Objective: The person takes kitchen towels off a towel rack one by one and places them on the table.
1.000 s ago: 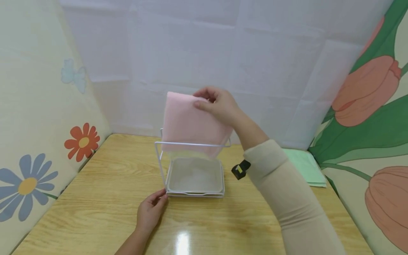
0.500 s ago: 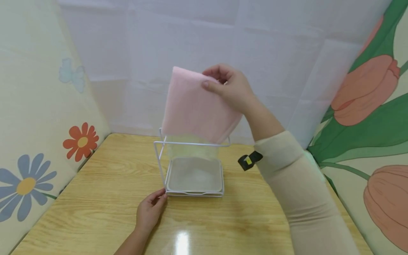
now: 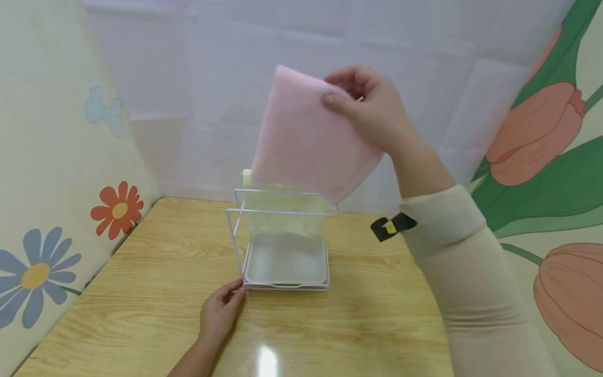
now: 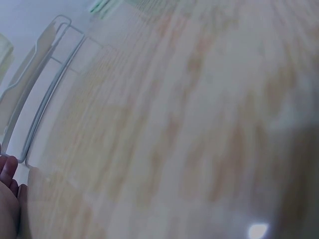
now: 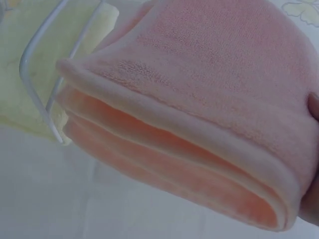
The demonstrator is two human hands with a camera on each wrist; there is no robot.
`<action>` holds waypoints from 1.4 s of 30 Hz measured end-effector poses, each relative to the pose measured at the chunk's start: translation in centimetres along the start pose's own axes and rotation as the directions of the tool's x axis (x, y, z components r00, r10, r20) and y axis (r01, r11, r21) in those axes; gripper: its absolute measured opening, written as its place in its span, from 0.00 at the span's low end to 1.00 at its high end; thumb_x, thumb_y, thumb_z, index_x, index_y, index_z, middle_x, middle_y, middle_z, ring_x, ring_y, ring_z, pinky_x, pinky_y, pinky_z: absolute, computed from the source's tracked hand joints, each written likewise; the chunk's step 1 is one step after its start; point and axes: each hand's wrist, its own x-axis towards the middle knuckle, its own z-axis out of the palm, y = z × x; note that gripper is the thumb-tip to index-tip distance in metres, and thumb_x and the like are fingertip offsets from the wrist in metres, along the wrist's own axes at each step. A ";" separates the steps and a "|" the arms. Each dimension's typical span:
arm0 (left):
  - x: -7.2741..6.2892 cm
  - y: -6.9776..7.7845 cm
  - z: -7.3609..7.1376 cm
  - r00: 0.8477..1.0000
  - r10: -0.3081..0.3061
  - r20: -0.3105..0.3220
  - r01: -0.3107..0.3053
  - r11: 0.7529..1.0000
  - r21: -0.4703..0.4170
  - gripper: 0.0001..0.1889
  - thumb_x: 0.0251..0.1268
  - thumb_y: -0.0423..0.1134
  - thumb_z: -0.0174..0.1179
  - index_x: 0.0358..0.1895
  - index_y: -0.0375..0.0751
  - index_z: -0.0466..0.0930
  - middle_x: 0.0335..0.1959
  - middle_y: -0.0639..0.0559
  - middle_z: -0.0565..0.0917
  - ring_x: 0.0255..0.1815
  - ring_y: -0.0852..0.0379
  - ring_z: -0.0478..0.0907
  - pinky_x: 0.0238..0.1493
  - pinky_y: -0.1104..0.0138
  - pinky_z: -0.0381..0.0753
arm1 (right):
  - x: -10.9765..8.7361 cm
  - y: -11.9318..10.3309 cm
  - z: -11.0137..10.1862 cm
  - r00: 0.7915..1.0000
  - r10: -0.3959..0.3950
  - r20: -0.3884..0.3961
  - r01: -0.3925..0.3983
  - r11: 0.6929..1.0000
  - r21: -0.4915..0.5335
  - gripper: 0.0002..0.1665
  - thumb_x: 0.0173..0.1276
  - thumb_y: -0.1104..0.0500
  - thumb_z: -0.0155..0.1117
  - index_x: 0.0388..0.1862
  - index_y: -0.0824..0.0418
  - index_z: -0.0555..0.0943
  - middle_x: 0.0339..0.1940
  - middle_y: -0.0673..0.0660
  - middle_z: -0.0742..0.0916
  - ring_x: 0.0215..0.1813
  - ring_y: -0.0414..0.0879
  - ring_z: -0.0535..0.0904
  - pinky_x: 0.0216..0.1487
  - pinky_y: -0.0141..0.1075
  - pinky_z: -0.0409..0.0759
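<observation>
My right hand (image 3: 377, 107) pinches a folded pink towel (image 3: 311, 131) by its top edge, thumb in front. The towel hangs tilted above a white wire rack (image 3: 287, 212); its folded layers show in the right wrist view. At the front left corner of the rack's base, my left hand (image 3: 220, 313) grips the wire between thumb and fingers. A pale yellow towel (image 3: 282, 205) hangs over the back of the rack, partly hidden behind the pink towel. A greyish tray (image 3: 286, 262) lies in the rack's base.
The rack stands on a wood-grain table (image 3: 169, 262). A white sheet (image 3: 226, 78) hangs behind it, with flower-printed panels (image 3: 509, 136) at the sides. A bit of green cloth (image 4: 102, 6) shows in the left wrist view.
My right hand has lifted the pink towel up off the rack and to the right, uncovering more of the yellow towel. The left hand stays at the rack's corner.
</observation>
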 end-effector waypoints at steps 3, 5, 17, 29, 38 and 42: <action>0.0 0.0 0.1 1.000 0.006 -0.004 -0.006 1.000 -0.011 0.14 0.66 0.35 0.62 0.52 0.33 0.83 0.51 0.39 0.86 0.34 0.80 0.74 0.38 0.83 0.75 | -0.5 0.0 -1.0 1.000 -0.016 -0.017 0.016 1.000 0.014 0.16 0.62 0.56 0.73 0.48 0.55 0.84 0.31 0.43 0.85 0.32 0.38 0.75 0.34 0.29 0.73; 0.0 0.0 0.1 1.000 0.007 -0.006 -0.007 1.000 -0.016 0.14 0.66 0.35 0.62 0.51 0.33 0.83 0.51 0.39 0.86 0.34 0.80 0.74 0.37 0.83 0.75 | -0.8 0.2 -1.8 0.999 -0.030 -0.029 0.030 0.999 0.010 0.15 0.62 0.56 0.73 0.47 0.54 0.84 0.31 0.43 0.84 0.32 0.38 0.75 0.32 0.28 0.74; 0.0 0.4 0.0 0.999 0.023 -0.022 -0.023 1.000 -0.020 0.13 0.66 0.34 0.63 0.50 0.32 0.83 0.47 0.37 0.87 0.31 0.78 0.75 0.34 0.81 0.76 | -3.1 1.9 -6.5 0.994 0.051 -0.099 -0.057 0.997 -0.053 0.12 0.60 0.55 0.74 0.43 0.47 0.84 0.33 0.40 0.86 0.31 0.37 0.77 0.29 0.26 0.76; -0.1 0.4 -0.1 1.000 0.022 -0.016 -0.023 0.999 -0.033 0.14 0.66 0.35 0.64 0.50 0.31 0.83 0.47 0.36 0.87 0.30 0.79 0.74 0.34 0.83 0.75 | -5.8 5.7 -9.5 0.979 0.182 -0.095 -0.196 0.966 -0.169 0.14 0.62 0.49 0.72 0.46 0.45 0.83 0.32 0.34 0.84 0.32 0.34 0.78 0.28 0.26 0.77; 0.0 0.3 -0.2 1.000 -0.006 -0.018 0.006 1.000 -0.005 0.13 0.66 0.35 0.63 0.51 0.33 0.83 0.48 0.38 0.87 0.31 0.80 0.74 0.35 0.82 0.75 | -7.9 8.7 -10.4 0.969 0.235 -0.074 -0.246 0.925 -0.289 0.25 0.63 0.43 0.69 0.55 0.54 0.81 0.30 0.31 0.82 0.33 0.34 0.77 0.29 0.27 0.77; 0.1 0.2 -0.3 1.000 -0.004 -0.019 0.004 1.000 -0.006 0.13 0.66 0.35 0.63 0.51 0.33 0.83 0.47 0.38 0.87 0.31 0.79 0.74 0.35 0.82 0.75 | -8.9 9.5 -10.1 0.956 0.289 -0.047 -0.288 0.896 -0.340 0.30 0.63 0.39 0.67 0.58 0.55 0.79 0.31 0.33 0.81 0.34 0.35 0.77 0.30 0.29 0.78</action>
